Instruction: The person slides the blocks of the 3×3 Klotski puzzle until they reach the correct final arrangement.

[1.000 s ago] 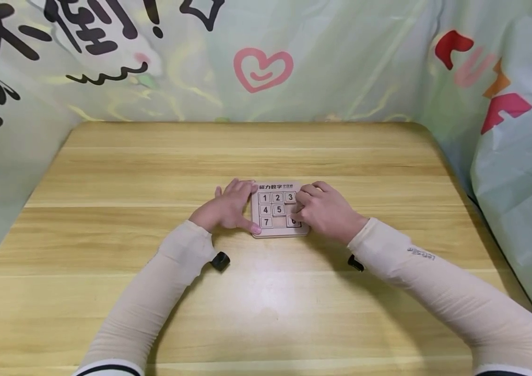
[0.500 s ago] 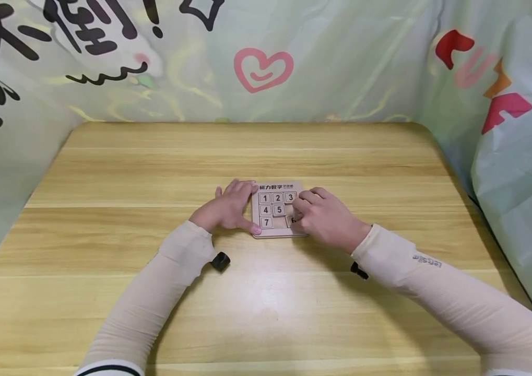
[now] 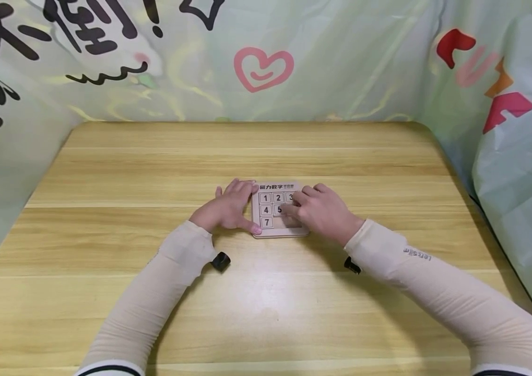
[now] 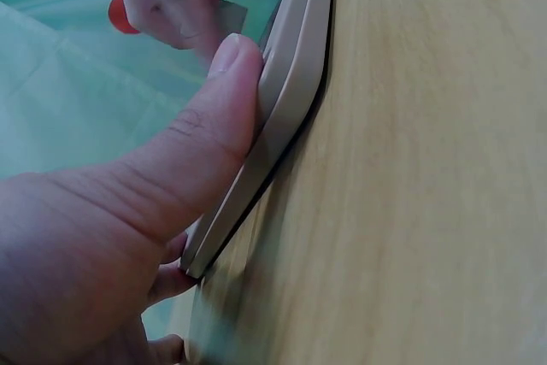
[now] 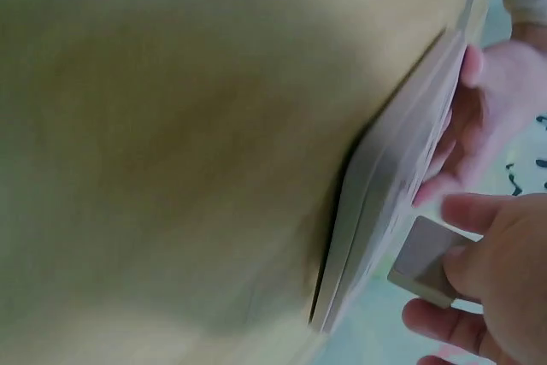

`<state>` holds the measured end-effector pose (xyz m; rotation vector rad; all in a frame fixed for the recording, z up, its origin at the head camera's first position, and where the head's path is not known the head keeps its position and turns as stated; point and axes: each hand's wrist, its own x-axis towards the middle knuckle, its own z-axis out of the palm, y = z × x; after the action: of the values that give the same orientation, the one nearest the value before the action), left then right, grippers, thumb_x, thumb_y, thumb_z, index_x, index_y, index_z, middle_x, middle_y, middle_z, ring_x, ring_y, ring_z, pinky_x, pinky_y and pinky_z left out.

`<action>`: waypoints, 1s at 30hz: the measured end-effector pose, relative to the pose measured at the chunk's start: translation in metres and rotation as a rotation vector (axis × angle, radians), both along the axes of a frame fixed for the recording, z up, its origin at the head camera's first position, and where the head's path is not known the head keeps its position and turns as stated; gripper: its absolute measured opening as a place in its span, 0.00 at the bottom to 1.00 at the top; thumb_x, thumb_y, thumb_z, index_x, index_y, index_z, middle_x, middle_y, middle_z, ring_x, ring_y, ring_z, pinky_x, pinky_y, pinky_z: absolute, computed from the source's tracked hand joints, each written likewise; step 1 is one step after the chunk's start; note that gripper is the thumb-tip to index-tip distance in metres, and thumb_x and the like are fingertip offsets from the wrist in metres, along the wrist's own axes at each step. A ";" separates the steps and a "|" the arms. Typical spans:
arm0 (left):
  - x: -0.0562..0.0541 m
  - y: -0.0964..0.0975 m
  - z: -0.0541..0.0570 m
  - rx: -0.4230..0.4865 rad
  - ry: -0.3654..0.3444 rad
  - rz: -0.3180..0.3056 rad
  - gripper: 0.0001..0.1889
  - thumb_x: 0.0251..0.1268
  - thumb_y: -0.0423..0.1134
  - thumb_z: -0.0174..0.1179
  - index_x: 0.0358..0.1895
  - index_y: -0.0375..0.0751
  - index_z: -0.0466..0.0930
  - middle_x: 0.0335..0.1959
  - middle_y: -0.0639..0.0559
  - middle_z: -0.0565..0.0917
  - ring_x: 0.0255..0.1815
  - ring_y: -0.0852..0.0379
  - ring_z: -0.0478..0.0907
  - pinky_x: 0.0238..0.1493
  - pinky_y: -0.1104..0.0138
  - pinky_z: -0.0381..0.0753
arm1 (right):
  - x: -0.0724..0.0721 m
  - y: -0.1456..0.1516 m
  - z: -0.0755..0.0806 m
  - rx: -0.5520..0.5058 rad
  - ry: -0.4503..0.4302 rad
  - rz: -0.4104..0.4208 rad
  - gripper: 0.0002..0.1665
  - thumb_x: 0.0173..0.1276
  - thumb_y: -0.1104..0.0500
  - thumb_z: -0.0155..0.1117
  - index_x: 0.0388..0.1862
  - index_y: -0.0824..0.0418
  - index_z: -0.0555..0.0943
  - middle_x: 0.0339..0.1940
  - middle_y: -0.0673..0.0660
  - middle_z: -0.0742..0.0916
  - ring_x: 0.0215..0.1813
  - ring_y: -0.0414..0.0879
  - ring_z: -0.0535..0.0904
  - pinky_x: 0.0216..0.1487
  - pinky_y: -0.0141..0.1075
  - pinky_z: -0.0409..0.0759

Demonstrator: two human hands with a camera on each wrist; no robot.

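A square number sliding puzzle lies flat on the table, with tiles 1, 2, 4, 5 and 7 visible in its frame. My left hand holds the puzzle's left side, its thumb against the near corner and its fingers at the far one. Over the right part of the puzzle, my right hand pinches a square tile between thumb and fingers, lifted off the board. Which side carries its number cannot be seen. Tile 3 is partly covered by the fingers, and the lower right slots look bare.
The wood-grain table extends around the puzzle on all sides. A pale green printed sheet hangs behind it and along both sides. Each wrist carries a small black camera.
Tile 6 sat tilted at the lower right earlier and is gone from there; my right hand now holds a tile up. That hand shifted slightly left over tile 5. My left hand stayed still.
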<state>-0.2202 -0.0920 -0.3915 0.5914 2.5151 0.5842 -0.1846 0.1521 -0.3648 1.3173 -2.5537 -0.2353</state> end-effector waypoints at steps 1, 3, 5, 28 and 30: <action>0.000 0.000 0.000 0.002 0.000 0.000 0.61 0.39 0.62 0.74 0.76 0.43 0.49 0.79 0.45 0.44 0.77 0.39 0.32 0.69 0.38 0.26 | 0.001 -0.002 -0.001 -0.016 -0.021 0.016 0.20 0.58 0.65 0.72 0.50 0.52 0.86 0.37 0.55 0.86 0.41 0.52 0.82 0.39 0.43 0.82; 0.000 0.000 0.000 0.006 -0.001 -0.001 0.61 0.39 0.62 0.74 0.75 0.43 0.49 0.79 0.45 0.44 0.77 0.38 0.32 0.69 0.37 0.26 | 0.005 -0.006 -0.002 -0.043 -0.061 0.046 0.21 0.59 0.64 0.71 0.53 0.54 0.84 0.39 0.55 0.88 0.42 0.52 0.83 0.38 0.43 0.82; 0.001 -0.001 -0.001 0.008 -0.001 0.000 0.60 0.39 0.62 0.74 0.75 0.43 0.49 0.79 0.45 0.45 0.77 0.38 0.32 0.69 0.37 0.26 | 0.007 -0.009 -0.003 -0.067 -0.094 0.064 0.19 0.59 0.64 0.71 0.51 0.56 0.84 0.40 0.54 0.88 0.42 0.51 0.84 0.40 0.43 0.82; 0.001 0.000 0.000 0.008 -0.010 0.011 0.60 0.41 0.61 0.74 0.75 0.43 0.49 0.79 0.47 0.44 0.77 0.41 0.31 0.70 0.39 0.27 | 0.007 -0.018 -0.007 -0.179 -0.253 0.111 0.11 0.55 0.72 0.70 0.38 0.62 0.87 0.31 0.56 0.86 0.32 0.46 0.84 0.36 0.36 0.86; 0.001 0.000 0.000 0.007 -0.011 0.011 0.59 0.42 0.61 0.74 0.75 0.43 0.48 0.79 0.47 0.44 0.77 0.41 0.30 0.70 0.39 0.27 | 0.008 -0.018 -0.009 -0.187 -0.249 0.110 0.09 0.54 0.72 0.70 0.34 0.62 0.87 0.28 0.55 0.86 0.30 0.46 0.84 0.33 0.35 0.85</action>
<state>-0.2193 -0.0924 -0.3920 0.5758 2.5083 0.5995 -0.1768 0.1346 -0.3734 1.4884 -2.6104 0.1968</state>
